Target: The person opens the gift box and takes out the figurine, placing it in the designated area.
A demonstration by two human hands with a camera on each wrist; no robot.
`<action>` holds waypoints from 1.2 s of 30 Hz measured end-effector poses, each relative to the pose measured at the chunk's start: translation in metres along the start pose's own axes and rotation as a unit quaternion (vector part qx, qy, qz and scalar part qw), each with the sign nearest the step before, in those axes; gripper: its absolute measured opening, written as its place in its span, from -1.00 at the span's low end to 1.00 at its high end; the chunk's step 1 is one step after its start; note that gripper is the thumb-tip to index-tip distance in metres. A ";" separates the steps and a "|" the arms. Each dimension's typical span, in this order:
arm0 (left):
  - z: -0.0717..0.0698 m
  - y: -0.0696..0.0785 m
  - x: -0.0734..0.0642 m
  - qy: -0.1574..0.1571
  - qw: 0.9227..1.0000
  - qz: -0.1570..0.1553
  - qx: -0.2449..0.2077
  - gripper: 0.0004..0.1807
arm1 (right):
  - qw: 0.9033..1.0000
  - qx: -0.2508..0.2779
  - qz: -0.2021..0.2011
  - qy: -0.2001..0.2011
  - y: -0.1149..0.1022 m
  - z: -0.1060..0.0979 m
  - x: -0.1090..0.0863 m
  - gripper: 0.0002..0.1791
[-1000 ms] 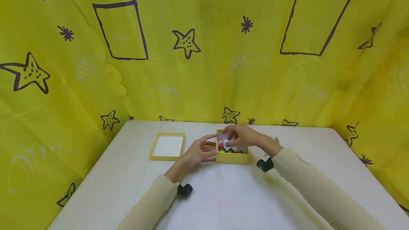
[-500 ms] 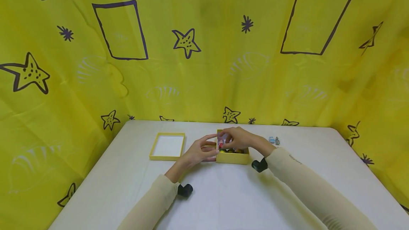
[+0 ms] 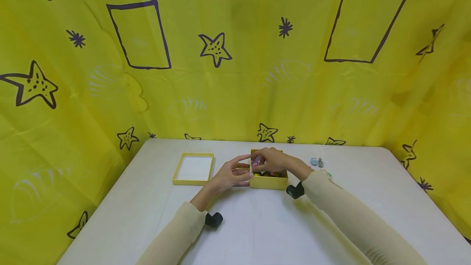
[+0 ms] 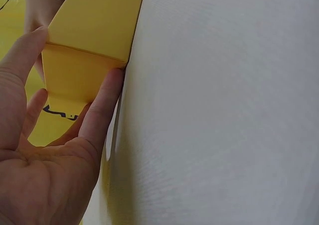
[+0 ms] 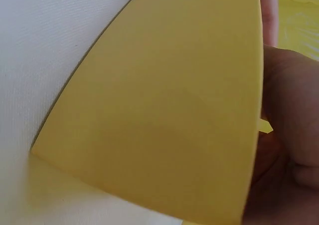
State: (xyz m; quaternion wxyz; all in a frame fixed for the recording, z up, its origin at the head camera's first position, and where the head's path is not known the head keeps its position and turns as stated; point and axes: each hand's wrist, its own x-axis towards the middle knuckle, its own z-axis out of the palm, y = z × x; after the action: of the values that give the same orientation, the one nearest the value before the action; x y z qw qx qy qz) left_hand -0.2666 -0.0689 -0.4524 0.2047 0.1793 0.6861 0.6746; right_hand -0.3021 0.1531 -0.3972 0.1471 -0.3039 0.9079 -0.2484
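Note:
A yellow open box (image 3: 268, 183) with a white inside stands on the white table. My left hand (image 3: 229, 176) has its fingers spread and fairly straight, fingertips against the box's left end; in the left wrist view the thumb touches the upper corner. My right hand (image 3: 272, 160) reaches over the rim into the box. Its thumb and fingers are curled about a small pink-and-red figure (image 3: 254, 167) by the left wall, mostly hidden. Several small dark and yellow pieces (image 3: 266, 174) sit along the near wall. The right wrist view is largely filled by the box side (image 5: 164, 105).
Left of the box lies its shallow lid (image 3: 193, 169), yellow-rimmed with the white inside up. Right of it are a small light-blue piece (image 3: 313, 161) and a grey piece (image 3: 321, 162), with a pale greenish piece (image 3: 327, 173) by the right sleeve. A yellow curtain (image 3: 235, 93) hangs behind.
My right hand has shifted slightly left and down in the box, its fingers closing on the pink-and-red figure. The small pieces at right have come into view. The left hand stays put.

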 end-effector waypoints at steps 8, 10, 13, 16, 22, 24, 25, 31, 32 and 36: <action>0.000 0.000 0.000 -0.001 1.000 0.000 0.004 -0.26 | 1.000 0.003 0.016 0.020 0.000 0.004 0.004 -0.63; 0.000 0.000 0.000 -0.001 1.000 0.000 0.004 -0.27 | 1.000 0.006 0.016 0.025 0.000 0.004 0.005 -0.66; 0.000 -0.001 0.001 -0.001 1.000 0.000 0.001 -0.26 | 0.999 0.011 0.017 0.029 0.000 0.004 0.006 -0.71; 0.000 -0.001 0.002 -0.001 1.000 0.001 -0.004 -0.25 | 0.999 0.014 0.013 0.034 0.001 0.005 0.007 -0.77; 0.000 -0.001 0.001 0.000 1.000 -0.001 -0.004 -0.25 | 0.999 0.017 0.012 0.039 0.002 0.006 0.009 -0.83; 0.000 0.000 0.001 -0.001 1.000 0.001 -0.001 -0.26 | 0.999 0.019 0.012 0.039 0.002 0.006 0.009 -0.82; 0.000 0.000 0.001 -0.001 1.000 0.002 -0.001 -0.26 | 0.999 0.020 0.012 0.039 0.002 0.006 0.009 -0.82; 0.001 -0.001 0.001 -0.001 1.000 0.004 -0.005 -0.25 | 0.999 0.022 0.012 0.034 0.003 0.006 0.009 -0.81; 0.001 -0.001 0.001 -0.001 1.000 0.004 -0.005 -0.25 | 0.999 0.023 0.014 0.033 0.003 0.006 0.009 -0.81; 0.001 0.000 0.000 -0.001 1.000 0.001 -0.006 -0.25 | 0.999 0.028 0.021 0.028 0.003 0.006 0.009 -0.80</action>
State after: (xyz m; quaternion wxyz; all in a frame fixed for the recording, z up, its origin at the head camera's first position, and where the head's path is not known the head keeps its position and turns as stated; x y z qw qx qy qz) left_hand -0.2664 -0.0678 -0.4523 0.2056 0.1793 0.6815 0.6791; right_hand -0.3080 0.1473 -0.4046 0.1352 -0.2735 0.9104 -0.2794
